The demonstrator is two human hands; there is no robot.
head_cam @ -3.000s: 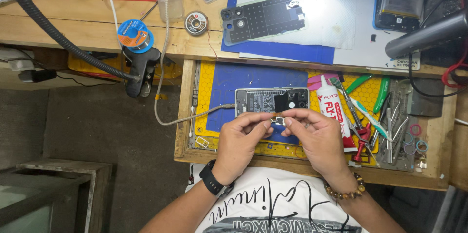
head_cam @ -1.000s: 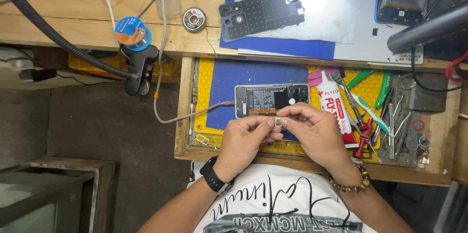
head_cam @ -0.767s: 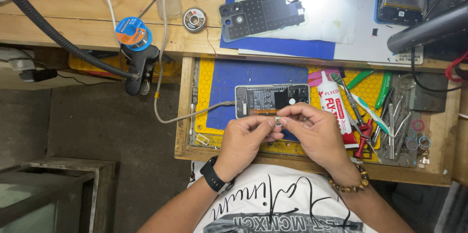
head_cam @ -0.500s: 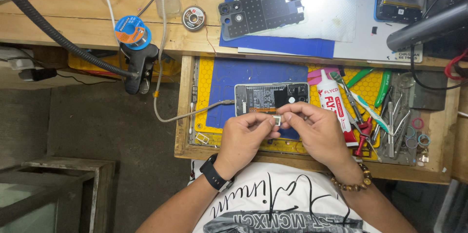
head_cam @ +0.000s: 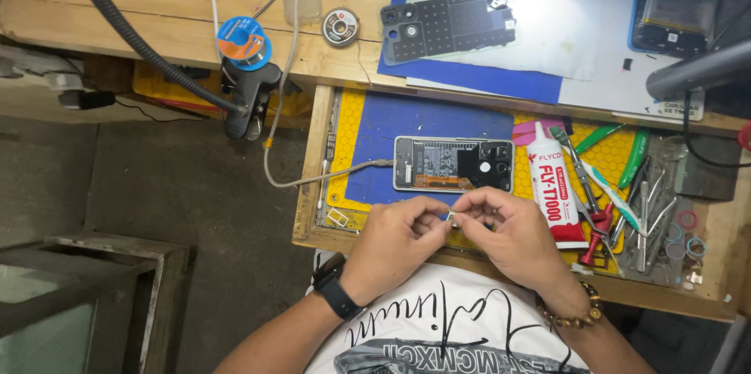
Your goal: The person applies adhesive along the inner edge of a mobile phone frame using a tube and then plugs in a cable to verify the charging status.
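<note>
**Two hands pinch a tiny part over an opened phone**

Both hands meet at their fingertips just in front of the person's chest, over the near edge of a wooden pull-out tray (head_cam: pixel 309 178). The left hand (head_cam: pixel 395 245) and the right hand (head_cam: pixel 508 237) each have thumb and forefinger pressed together on the same small pale metallic part (head_cam: pixel 454 218), which sits between them; it is too small to tell what it is. The left wrist carries a black wristwatch (head_cam: pixel 336 294), the right wrist a brown bead bracelet (head_cam: pixel 575 313).

Just beyond the fingertips lies an opened smartphone with its back cover off (head_cam: pixel 454 164), flat on a blue work mat (head_cam: pixel 422 127), a grey cable (head_cam: pixel 313 180) plugged into its end on the left hand's side. Right of the right hand lies a white glue tube with red lettering (head_cam: pixel 551 186), and further right a jumble of tweezers and green-handled tools (head_cam: pixel 626 186).

Farther from the hands, on the wooden bench (head_cam: pixel 156 37), a dark perforated phone back cover (head_cam: pixel 446 23) rests on white paper. Left of it, past a small solder wick reel (head_cam: pixel 341 26), stands a blue spool of solder wire (head_cam: pixel 242 41).
</note>
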